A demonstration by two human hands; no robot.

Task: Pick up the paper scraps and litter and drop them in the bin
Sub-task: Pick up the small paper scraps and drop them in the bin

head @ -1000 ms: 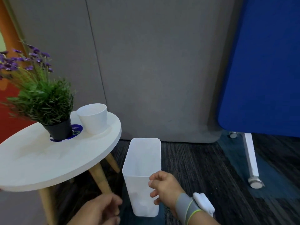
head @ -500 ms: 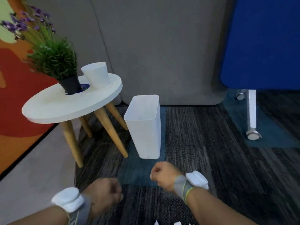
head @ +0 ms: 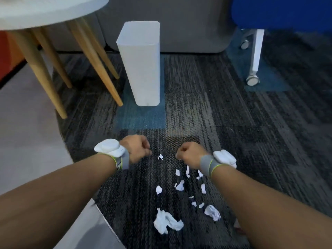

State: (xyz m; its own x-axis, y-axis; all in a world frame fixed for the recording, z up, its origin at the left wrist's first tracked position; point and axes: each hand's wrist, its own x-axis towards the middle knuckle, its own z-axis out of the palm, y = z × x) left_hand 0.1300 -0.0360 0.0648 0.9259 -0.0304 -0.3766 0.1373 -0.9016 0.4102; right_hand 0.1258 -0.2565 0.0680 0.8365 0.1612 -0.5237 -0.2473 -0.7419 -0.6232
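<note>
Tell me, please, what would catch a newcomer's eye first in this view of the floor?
Probably the white paper scraps strewn over the dark carpet in the lower middle, with the largest crumpled piece nearest the camera. Just beyond them hover the left hand and right hand, both curled into loose fists. Farther back, the tall white bin stands upright beside the wooden table legs.

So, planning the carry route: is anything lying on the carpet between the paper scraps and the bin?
Nothing visible does. Bare carpet runs from the paper scraps to the bin; the table legs stand left of that path.
</note>
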